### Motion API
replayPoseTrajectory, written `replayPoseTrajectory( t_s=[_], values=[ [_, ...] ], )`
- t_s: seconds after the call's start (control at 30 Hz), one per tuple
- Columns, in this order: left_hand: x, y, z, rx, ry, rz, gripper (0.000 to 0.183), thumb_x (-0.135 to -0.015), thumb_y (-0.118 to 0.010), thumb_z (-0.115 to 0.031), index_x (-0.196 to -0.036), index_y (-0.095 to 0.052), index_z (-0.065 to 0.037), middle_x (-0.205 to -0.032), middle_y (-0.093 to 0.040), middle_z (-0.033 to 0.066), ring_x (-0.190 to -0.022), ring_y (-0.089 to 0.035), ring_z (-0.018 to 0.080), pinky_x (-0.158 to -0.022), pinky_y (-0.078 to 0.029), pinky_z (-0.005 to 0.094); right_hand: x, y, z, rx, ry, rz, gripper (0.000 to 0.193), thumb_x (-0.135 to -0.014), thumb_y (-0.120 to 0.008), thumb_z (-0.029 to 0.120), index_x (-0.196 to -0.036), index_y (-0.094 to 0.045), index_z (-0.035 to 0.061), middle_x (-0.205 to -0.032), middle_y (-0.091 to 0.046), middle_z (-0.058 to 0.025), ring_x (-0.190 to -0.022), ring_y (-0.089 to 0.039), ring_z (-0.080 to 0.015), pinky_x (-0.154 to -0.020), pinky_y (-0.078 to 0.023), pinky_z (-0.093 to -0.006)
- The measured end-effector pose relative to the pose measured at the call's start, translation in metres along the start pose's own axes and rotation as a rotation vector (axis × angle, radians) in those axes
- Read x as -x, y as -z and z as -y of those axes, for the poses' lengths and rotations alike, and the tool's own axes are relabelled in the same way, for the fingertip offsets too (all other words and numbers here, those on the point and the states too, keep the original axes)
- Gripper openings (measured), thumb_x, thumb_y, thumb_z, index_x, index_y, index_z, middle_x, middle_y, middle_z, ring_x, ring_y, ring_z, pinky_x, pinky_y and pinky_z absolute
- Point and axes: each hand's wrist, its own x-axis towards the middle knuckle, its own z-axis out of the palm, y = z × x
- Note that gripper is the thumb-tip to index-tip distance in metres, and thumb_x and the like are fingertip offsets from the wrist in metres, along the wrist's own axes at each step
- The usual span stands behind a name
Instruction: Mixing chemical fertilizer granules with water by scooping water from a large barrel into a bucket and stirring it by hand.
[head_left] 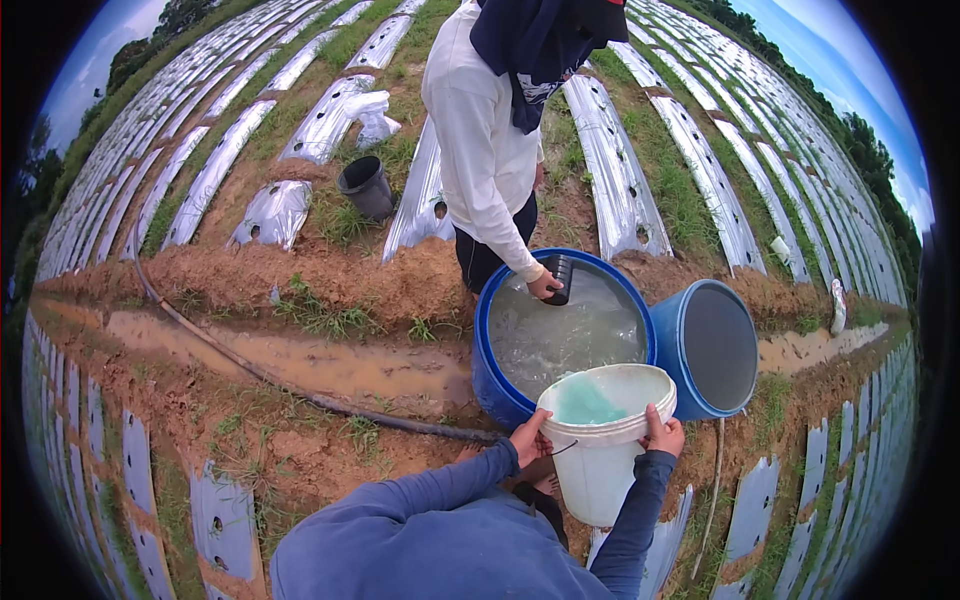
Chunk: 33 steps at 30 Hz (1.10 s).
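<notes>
Between my two hands is a white plastic bucket (600,480), tipped toward the large blue drum (483,350) in front of me. Its mouth faces up and away, showing blue-green material (590,402) inside. My left hand (530,438) grips the bucket's rim on the left, near the wire handle. On the opposite side my right hand (663,432) is closed on the rim, thumb upward. Cloudy grey water (560,335) fills much of the drum. Across from me, a person in a white long-sleeved top (470,130) holds a black ribbed cylinder (559,280) over the water.
A second blue drum (748,350) with dark grey contents stands to the right. A black hose (250,368) runs along a muddy water ditch (300,350) on the left. Beyond lie a black bucket (367,188), a white bag (372,118) and silver plastic-covered beds (610,165).
</notes>
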Motion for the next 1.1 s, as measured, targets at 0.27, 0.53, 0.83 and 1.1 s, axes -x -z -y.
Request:
replayPoseTrajectory(
  t_s=[0.27, 0.53, 0.83, 1.1],
  values=[
    [0.004, -0.006, 0.002, 0.004, -0.003, 0.024, 0.047, -0.082, -0.067, -0.052, -0.09, -0.059, -0.006, -0.076, -0.054, 0.0022, -0.069, -0.056, 0.0155, -0.07, -0.051, 0.0319, -0.005, 0.002, -0.002, -0.007, -0.001, -0.02, 0.044, -0.072, -0.089, 0.032, -0.089, -0.057, 0.0068, -0.073, -0.065, -0.0027, -0.056, -0.06, -0.0102, -0.044, -0.051, -0.0249],
    [-0.004, 0.003, 0.003, -0.008, 0.01, 0.014, 0.051, -0.08, -0.067, -0.054, -0.091, -0.058, -0.005, -0.077, -0.055, 0.0045, -0.069, -0.057, 0.0168, -0.069, -0.052, 0.0335, -0.004, -0.003, 0.003, 0.022, 0.001, -0.001, 0.044, -0.073, -0.089, 0.03, -0.091, -0.056, 0.0056, -0.076, -0.067, -0.0049, -0.057, -0.061, -0.011, -0.045, -0.051, -0.0247],
    [-0.006, 0.002, 0.006, -0.003, 0.029, 0.041, 0.052, -0.08, -0.067, -0.053, -0.092, -0.057, -0.004, -0.079, -0.056, 0.0047, -0.072, -0.058, 0.0174, -0.073, -0.053, 0.0331, -0.003, -0.004, 0.006, -0.013, 0.011, 0.003, 0.043, -0.073, -0.089, 0.028, -0.091, -0.056, 0.0059, -0.076, -0.068, -0.0048, -0.056, -0.06, -0.0091, -0.043, -0.049, -0.023],
    [-0.001, -0.003, 0.006, 0.016, 0.054, 0.051, 0.052, -0.08, -0.066, -0.055, -0.093, -0.058, -0.005, -0.078, -0.055, 0.0043, -0.072, -0.058, 0.0176, -0.075, -0.053, 0.0329, -0.014, -0.009, 0.007, -0.1, 0.038, 0.053, 0.046, -0.072, -0.09, 0.023, -0.087, -0.049, 0.0076, -0.069, -0.061, -0.0012, -0.049, -0.052, -0.0062, -0.04, -0.045, -0.0213]
  ],
)
